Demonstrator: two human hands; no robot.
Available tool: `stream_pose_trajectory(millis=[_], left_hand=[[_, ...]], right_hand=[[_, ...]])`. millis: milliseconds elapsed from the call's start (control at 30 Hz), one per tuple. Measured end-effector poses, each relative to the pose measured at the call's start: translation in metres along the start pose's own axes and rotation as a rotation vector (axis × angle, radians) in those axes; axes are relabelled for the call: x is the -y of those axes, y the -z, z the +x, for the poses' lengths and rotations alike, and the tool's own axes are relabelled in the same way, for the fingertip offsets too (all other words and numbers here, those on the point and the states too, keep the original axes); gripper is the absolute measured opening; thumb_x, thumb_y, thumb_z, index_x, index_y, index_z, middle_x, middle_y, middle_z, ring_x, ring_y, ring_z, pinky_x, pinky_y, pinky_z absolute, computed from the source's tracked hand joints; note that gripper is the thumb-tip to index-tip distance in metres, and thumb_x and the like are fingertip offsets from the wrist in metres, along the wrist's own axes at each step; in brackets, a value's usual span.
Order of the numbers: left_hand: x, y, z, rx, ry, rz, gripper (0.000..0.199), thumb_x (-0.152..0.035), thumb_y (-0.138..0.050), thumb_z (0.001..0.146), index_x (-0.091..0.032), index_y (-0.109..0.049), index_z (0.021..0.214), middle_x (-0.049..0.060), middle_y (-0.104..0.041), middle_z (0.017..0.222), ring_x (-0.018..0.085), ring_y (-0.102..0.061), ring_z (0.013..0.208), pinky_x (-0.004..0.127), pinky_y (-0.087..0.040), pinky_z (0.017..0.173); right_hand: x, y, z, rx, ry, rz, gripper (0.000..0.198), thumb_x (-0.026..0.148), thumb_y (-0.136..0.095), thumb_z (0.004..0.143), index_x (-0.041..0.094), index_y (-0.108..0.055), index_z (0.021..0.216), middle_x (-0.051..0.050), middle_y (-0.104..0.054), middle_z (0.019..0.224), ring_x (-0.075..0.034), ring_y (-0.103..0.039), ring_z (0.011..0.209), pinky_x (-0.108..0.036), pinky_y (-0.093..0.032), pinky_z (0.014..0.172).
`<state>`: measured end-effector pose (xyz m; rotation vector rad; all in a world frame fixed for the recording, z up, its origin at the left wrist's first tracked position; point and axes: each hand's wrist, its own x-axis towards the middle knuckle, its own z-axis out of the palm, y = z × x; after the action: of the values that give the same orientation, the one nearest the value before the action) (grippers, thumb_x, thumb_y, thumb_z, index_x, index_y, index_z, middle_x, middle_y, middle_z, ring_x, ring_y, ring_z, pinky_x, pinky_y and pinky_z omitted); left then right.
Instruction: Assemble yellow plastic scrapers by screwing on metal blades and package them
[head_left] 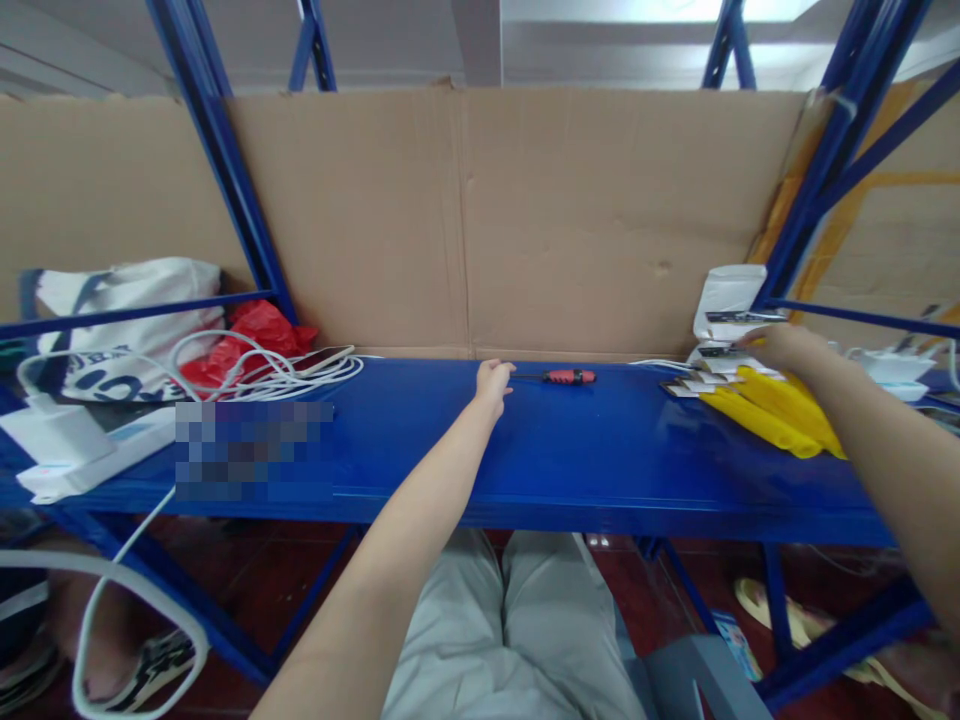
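Note:
My left hand (493,388) is over the middle of the blue shelf, its fingers closed at the tip of the thin dark shaft of a red-and-black screwdriver (570,377). The screwdriver lies on the shelf with its handle pointing right. Out to the right, my right hand (787,350) is at a pile of small flat dark and white pieces (709,372) beside an opened white box (731,288). Its fingertips are bent down onto the pile, and what they pinch is too small to make out. Yellow cloth or gloves (780,412) lie under my right wrist.
The blue shelf (420,450) is backed by a cardboard sheet (585,220) between blue posts. At left are a white power strip (112,455), coiled white cables (300,378), a red plastic bag (262,335) and a white cloth bag (142,300). White adapters (892,370) stand far right.

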<state>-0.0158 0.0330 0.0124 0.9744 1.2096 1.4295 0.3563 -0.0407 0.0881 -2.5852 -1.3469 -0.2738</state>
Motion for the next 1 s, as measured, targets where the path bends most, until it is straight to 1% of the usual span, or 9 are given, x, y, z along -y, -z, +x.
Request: stream_pose_trajectory(millis=[67, 133, 233, 400, 500, 600, 767, 933, 1000], left_hand=[[0.000, 0.000, -0.001, 0.002, 0.000, 0.007, 0.025, -0.005, -0.061, 0.068, -0.019, -0.053, 0.088, 0.013, -0.061, 0.115, 0.024, -0.059, 0.106, 0.024, -0.048, 0.062], [0.000, 0.000, -0.001, 0.002, 0.003, 0.007, 0.026, -0.005, -0.061, 0.068, -0.019, -0.054, 0.088, 0.012, -0.063, 0.111, 0.024, -0.060, 0.104, 0.024, -0.048, 0.062], [0.001, 0.000, -0.002, 0.006, 0.006, 0.012, 0.025, -0.006, -0.061, 0.068, -0.020, -0.055, 0.088, 0.010, -0.065, 0.102, 0.023, -0.061, 0.100, 0.024, -0.048, 0.061], [0.002, 0.000, -0.002, 0.016, 0.008, 0.025, 0.023, -0.006, -0.062, 0.069, -0.020, -0.054, 0.085, 0.010, -0.065, 0.098, 0.023, -0.062, 0.096, 0.024, -0.048, 0.060], [0.001, 0.000, -0.002, 0.026, 0.006, 0.039, 0.022, -0.007, -0.061, 0.069, -0.019, -0.053, 0.084, 0.010, -0.064, 0.098, 0.022, -0.062, 0.096, 0.023, -0.048, 0.060], [0.000, 0.000, -0.003, 0.045, 0.006, 0.076, 0.021, -0.007, -0.060, 0.070, -0.019, -0.052, 0.086, 0.009, -0.063, 0.099, 0.020, -0.061, 0.096, 0.022, -0.048, 0.059], [-0.001, -0.001, -0.005, 0.048, 0.008, 0.110, 0.022, -0.008, -0.060, 0.070, -0.019, -0.052, 0.088, 0.007, -0.063, 0.097, 0.018, -0.062, 0.092, 0.022, -0.049, 0.060], [-0.001, 0.000, -0.005, 0.062, 0.010, 0.132, 0.023, -0.009, -0.060, 0.070, -0.018, -0.051, 0.089, 0.008, -0.063, 0.099, 0.018, -0.062, 0.093, 0.021, -0.048, 0.059], [0.000, 0.000, -0.004, 0.067, 0.007, 0.141, 0.023, -0.009, -0.059, 0.071, -0.018, -0.051, 0.090, 0.008, -0.063, 0.101, 0.018, -0.062, 0.094, 0.021, -0.049, 0.058]], right_hand=[[-0.025, -0.010, 0.011, 0.001, -0.043, -0.012, 0.033, 0.013, -0.057, 0.082, 0.016, -0.070, 0.112, -0.024, -0.060, 0.121, -0.022, -0.061, 0.097, -0.034, -0.040, 0.075], [-0.044, -0.022, 0.019, -0.010, -0.032, -0.008, 0.032, 0.011, -0.059, 0.079, 0.018, -0.071, 0.109, -0.024, -0.062, 0.118, -0.022, -0.061, 0.093, -0.034, -0.040, 0.073], [-0.057, -0.034, 0.025, 0.017, -0.071, 0.022, 0.032, 0.008, -0.057, 0.078, 0.017, -0.072, 0.105, -0.025, -0.060, 0.120, -0.022, -0.062, 0.092, -0.033, -0.042, 0.073], [-0.051, -0.038, 0.023, 0.064, -0.069, 0.019, 0.019, 0.010, -0.059, 0.078, 0.017, -0.073, 0.089, -0.024, -0.059, 0.123, -0.022, -0.063, 0.095, -0.033, -0.042, 0.078], [-0.050, -0.038, 0.022, 0.090, -0.022, -0.015, 0.015, 0.009, -0.059, 0.077, 0.016, -0.071, 0.085, -0.022, -0.064, 0.113, -0.021, -0.063, 0.089, -0.030, -0.043, 0.077], [-0.051, -0.039, 0.021, 0.069, 0.038, -0.058, 0.013, 0.013, -0.056, 0.079, 0.016, -0.067, 0.086, -0.016, -0.067, 0.099, -0.020, -0.062, 0.078, -0.029, -0.045, 0.074], [-0.054, -0.042, 0.021, 0.076, 0.076, -0.022, 0.011, 0.011, -0.055, 0.077, 0.017, -0.061, 0.084, -0.010, -0.064, 0.082, -0.017, -0.055, 0.062, -0.027, -0.045, 0.065], [-0.055, -0.046, 0.026, 0.044, 0.103, -0.019, 0.013, 0.007, -0.054, 0.073, 0.020, -0.054, 0.074, -0.006, -0.060, 0.071, -0.017, -0.053, 0.058, -0.028, -0.045, 0.065], [-0.054, -0.045, 0.026, 0.032, 0.116, -0.028, 0.012, 0.008, -0.055, 0.074, 0.020, -0.054, 0.073, -0.007, -0.061, 0.071, -0.017, -0.053, 0.058, -0.028, -0.044, 0.064]])
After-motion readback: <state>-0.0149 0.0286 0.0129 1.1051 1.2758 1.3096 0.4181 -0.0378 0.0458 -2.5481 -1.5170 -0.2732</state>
